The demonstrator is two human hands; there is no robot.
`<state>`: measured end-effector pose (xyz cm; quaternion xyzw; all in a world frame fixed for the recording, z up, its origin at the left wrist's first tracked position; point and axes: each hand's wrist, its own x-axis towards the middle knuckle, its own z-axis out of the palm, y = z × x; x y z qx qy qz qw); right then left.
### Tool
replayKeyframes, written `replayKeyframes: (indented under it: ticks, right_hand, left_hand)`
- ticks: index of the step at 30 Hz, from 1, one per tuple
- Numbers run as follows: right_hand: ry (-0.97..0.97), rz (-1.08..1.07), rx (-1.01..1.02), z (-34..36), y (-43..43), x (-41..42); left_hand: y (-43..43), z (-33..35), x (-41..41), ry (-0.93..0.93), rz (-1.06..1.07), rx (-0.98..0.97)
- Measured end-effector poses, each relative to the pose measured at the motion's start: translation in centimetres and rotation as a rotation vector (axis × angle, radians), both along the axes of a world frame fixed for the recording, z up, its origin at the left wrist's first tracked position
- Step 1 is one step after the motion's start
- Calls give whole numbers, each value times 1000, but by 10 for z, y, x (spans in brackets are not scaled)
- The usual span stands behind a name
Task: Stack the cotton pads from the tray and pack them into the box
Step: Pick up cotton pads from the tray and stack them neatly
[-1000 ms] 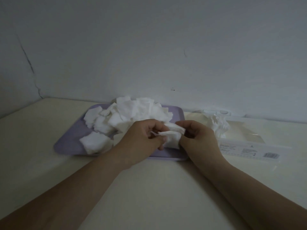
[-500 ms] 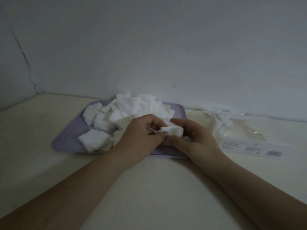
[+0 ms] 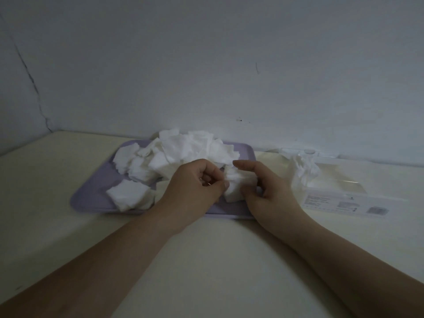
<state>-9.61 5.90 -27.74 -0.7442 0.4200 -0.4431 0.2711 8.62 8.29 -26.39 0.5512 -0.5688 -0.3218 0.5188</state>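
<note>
In the last second the loose pads have gathered into a small stack (image 3: pixel 236 184), cupped in my right grip (image 3: pixel 268 187) and pinched at its left edge by my left grip (image 3: pixel 195 182), over the tray's (image 3: pixel 91 196) front right corner. The heap (image 3: pixel 183 148) is still on the tray, so the box (image 3: pixel 344 198) waits. All this sits on a pale worktop (image 3: pixel 206 260) below a bare, cracked wall (image 3: pixel 206 65) in dim light.

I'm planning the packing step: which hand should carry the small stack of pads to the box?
Probably the right hand. It holds the small stack, and the box sits just to its right; the left hand would have to cross.
</note>
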Motion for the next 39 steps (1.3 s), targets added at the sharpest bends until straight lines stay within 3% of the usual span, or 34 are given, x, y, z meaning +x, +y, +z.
replayKeyframes:
  ticks: [8,14,19,24,28,33,35,37,39]
  right_hand:
    - [212,50,-139,-7,-3,2]
    - [125,84,-129,-2,1,3]
    - [56,89,77,1,1,2]
    - [347,80,44,2,5,6]
    - [130,38,45,2,4,6]
    - [55,-102,-20,-1,-3,1]
    - [40,-146,5,-1,-6,-1]
    - [39,-158,11,-1,-6,-1]
    - [41,-159,5,-1,-5,0]
  left_hand:
    - [2,0,0,0,-56,-37]
    - [0,2,0,-59,-102,43]
    - [-1,-2,0,-155,-128,9]
    - [0,-1,-1,-151,-153,15]
    - [1,-1,-3,-132,-170,2]
    - [1,19,3,-104,-60,12]
    - [-2,33,15,-212,51,-62]
    - [-1,41,32,-553,85,-89]
    - [1,36,41,-848,35,28]
